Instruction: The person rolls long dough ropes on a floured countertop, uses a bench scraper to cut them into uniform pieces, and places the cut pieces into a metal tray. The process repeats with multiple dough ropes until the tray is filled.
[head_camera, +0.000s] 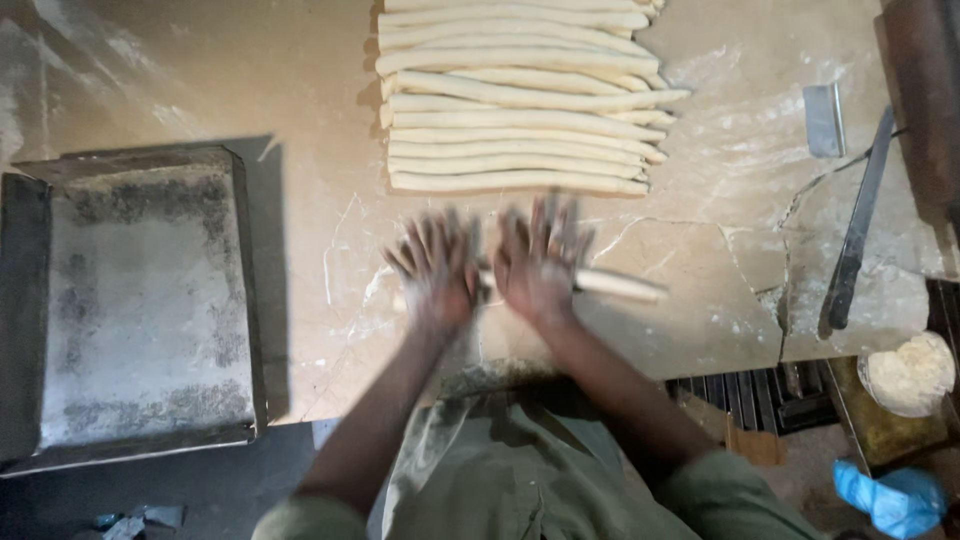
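i'm looking down at both hands working a dough rope (615, 284) on the floured worktop (300, 230). the left hand (437, 268) and the right hand (540, 262) are lying flat, palms down, fingers spread and pointing away from me, side by side and almost touching, both blurred with motion. neither is gripping anything; they're pressing open on the rope, which is running crosswise under the palms with its free end poking out to the right of the right hand. i'm judging this as the rolling-out step, with the rope shorter than the finished ropes (520, 100) stacked in a neat row just beyond the fingertips. the next move probably calls for even pressure and hands drifting apart to lengthen it. a dusty metal tray (140, 300) is sitting well to the left, and a long knife (855, 240) is lying off to the right.
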